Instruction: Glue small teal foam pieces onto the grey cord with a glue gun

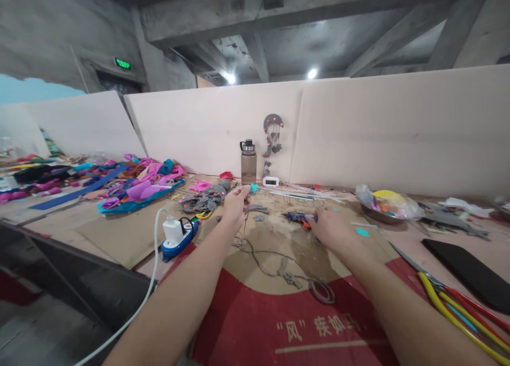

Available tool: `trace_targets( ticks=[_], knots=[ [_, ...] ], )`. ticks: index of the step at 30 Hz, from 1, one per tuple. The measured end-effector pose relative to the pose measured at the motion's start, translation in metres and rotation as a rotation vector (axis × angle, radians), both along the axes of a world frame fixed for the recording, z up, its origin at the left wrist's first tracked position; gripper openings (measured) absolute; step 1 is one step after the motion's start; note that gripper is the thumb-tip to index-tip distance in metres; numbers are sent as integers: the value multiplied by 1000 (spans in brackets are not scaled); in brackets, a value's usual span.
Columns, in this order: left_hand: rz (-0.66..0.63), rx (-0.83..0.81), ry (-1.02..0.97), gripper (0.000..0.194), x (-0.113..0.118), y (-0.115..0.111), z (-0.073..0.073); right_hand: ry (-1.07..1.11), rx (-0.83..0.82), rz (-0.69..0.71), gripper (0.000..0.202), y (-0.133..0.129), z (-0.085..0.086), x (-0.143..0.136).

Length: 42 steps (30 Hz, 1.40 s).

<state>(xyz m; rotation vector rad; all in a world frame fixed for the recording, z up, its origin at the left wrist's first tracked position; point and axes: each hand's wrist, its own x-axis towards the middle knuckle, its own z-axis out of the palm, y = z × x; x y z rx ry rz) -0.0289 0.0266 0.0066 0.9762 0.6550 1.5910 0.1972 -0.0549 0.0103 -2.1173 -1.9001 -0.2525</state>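
My left hand (236, 205) pinches a small teal flower-shaped piece (254, 188) between thumb and fingertips, raised over the cardboard. To its right, my right hand (327, 225) is closed on the handle of a blue glue gun (297, 216), whose nozzle points left. A grey cord (274, 273) lies loosely coiled below and between my hands. Another teal flower piece (362, 232) rests right of my right hand. Small grey felt scraps (258, 217) are between the hands.
A bottle (249, 167) and a white clock (271, 182) stand behind. At the left are a power strip (180, 241), grey felt pieces (201, 202) and colourful fabric (139, 190). At the right are a metal bowl (384, 214), scissors (436, 283) and a black phone (470, 273).
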Motion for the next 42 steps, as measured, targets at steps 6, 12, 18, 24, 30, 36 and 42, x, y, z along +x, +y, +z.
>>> trace_targets(
  ticks=[6,12,18,24,30,36,42],
  knots=[
    [-29,-19,13,29,1,1,-1,-2,-216,-43,28,6,-16,17],
    [-90,25,71,32,5,-6,0,124,-170,-59,28,14,-32,12],
    [-119,-12,175,32,10,-10,-2,348,-94,-97,18,28,-37,17],
    [-138,-51,227,29,11,-10,-3,527,14,-71,16,27,-24,10],
    [-139,-30,219,31,11,-10,-3,1198,502,94,28,6,-6,-18],
    [-133,-51,253,31,11,-10,-4,1516,287,214,24,-2,-9,-37],
    [-144,-31,239,32,11,-9,-5,1321,315,311,25,-5,-17,-42]
  ],
)
